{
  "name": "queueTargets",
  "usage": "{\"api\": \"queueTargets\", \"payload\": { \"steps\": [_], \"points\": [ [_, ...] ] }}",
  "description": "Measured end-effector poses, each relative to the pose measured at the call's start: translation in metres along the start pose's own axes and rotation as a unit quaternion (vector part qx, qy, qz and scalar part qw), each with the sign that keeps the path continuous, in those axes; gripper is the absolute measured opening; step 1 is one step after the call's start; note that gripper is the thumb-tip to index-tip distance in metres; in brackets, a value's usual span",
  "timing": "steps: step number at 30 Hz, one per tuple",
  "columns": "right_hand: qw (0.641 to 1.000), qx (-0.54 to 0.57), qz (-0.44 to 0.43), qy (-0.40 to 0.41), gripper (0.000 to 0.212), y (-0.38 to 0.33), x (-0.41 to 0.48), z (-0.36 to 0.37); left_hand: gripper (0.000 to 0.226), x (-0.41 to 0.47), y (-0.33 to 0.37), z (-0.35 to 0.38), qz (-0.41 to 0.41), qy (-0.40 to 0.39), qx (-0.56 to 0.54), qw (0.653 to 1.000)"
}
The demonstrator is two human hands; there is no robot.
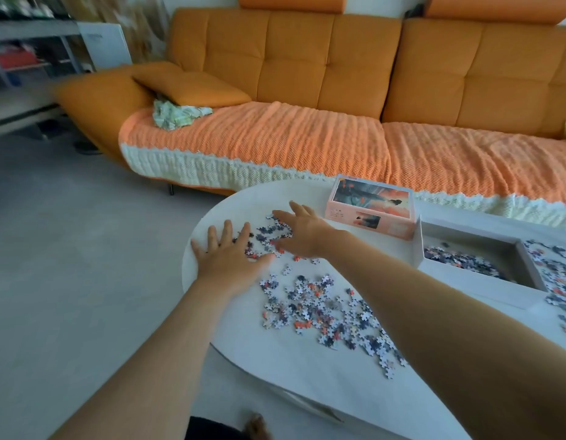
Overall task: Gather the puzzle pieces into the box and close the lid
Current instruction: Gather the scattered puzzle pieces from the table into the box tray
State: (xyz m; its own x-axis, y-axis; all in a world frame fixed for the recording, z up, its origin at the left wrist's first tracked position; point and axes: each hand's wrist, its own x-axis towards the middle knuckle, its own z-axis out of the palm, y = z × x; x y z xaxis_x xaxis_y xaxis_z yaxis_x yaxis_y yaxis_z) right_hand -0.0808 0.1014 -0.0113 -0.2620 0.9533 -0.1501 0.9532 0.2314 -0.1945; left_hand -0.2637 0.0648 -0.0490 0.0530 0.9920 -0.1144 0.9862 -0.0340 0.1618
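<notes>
Both hands lie flat and spread on the white bench (307,369), palms down, and they grip nothing. The left hand (230,258) is near the rounded left edge of the bench, fingers pointing to the upper left of the frame. The right hand (302,231) is just above and to the right of it, fingers also pointing to the upper left. Between and under the two hands there is a small group of puzzle pieces (269,233), which both hands touch. A bigger loose heap of pieces (326,312) lies lower, in the middle of the frame, and it stretches down toward the lower right.

The open box (478,281) stands at the right of the frame, its long axis running from upper left to lower right, with some pieces already inside. The lid (370,206) lies apart from it, just to its upper left, picture side up. More pieces (557,274) lie at the right edge. Behind the bench stands an orange sofa (307,68).
</notes>
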Motion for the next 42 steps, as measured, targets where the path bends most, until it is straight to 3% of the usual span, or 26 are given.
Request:
{"api": "queueTargets", "payload": {
  "steps": [4, 12, 29, 38, 42],
  "points": [
    [0.999, -0.031, -0.016, -0.042, 0.066, -0.003, 0.018, 0.003, 0.082, 0.009, 0.002, -0.001, 0.068, 0.0, -0.011, 0.998],
    [0.996, 0.026, -0.081, -0.019, 0.055, 0.011, -0.021, -0.002, 0.082, 0.02, 0.032, -0.003, 0.157, -0.019, -0.035, 0.987],
    [1.0, 0.024, 0.012, -0.003, 0.058, 0.09, -0.172, 0.017, 0.082, -0.06, 0.143, 0.02, 0.307, -0.055, -0.03, 0.95],
    [0.997, 0.063, 0.041, -0.018, 0.049, 0.124, -0.225, 0.001, 0.078, -0.076, 0.174, 0.007, 0.311, -0.097, -0.047, 0.944],
    [0.994, 0.092, 0.065, -0.001, 0.043, 0.14, -0.237, -0.013, 0.081, -0.078, 0.182, -0.007, 0.321, -0.099, 0.002, 0.942]
  ]
}}
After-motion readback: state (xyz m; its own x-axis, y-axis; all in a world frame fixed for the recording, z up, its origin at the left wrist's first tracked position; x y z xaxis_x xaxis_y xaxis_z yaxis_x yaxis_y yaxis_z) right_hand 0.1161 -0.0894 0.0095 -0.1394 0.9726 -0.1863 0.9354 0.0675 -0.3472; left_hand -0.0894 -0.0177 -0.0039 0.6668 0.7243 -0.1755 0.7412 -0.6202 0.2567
